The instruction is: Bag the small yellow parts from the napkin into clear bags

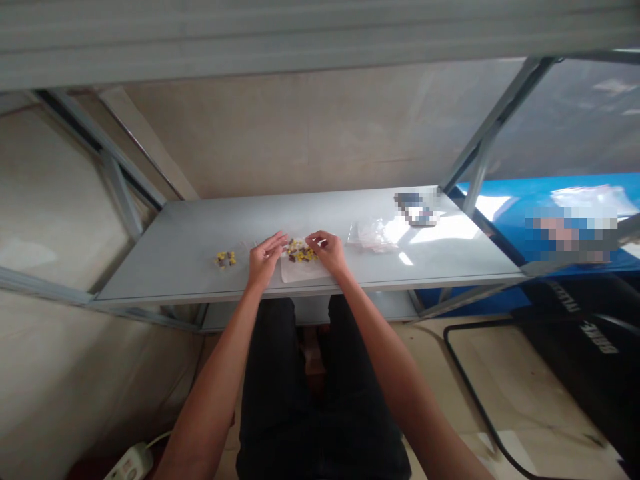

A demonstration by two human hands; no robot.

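Small yellow and dark pieces (pixel 301 254) lie heaped on a pale, shallow tray or sheet (pixel 305 272) near the shelf's front edge. At the heap's left side is my left hand (pixel 266 259), its fingers stretched out and apart. My right hand (pixel 327 252) is over the heap's right side with thumb and fingertips pinched together; whatever is between them is too small to make out. Further left sits a second group of yellow and dark pieces (pixel 225 259), seemingly in clear plastic. Some thin clear plastic (pixel 247 245) lies just behind my left hand.
Clear plastic bags (pixel 373 237) are piled right of my hands on the grey shelf (pixel 175 233). A pixelated flat object (pixel 419 209) lies behind them. Metal posts (pixel 483 160) and an upper shelf (pixel 300 40) frame the space. A power strip (pixel 131 461) is at lower left.
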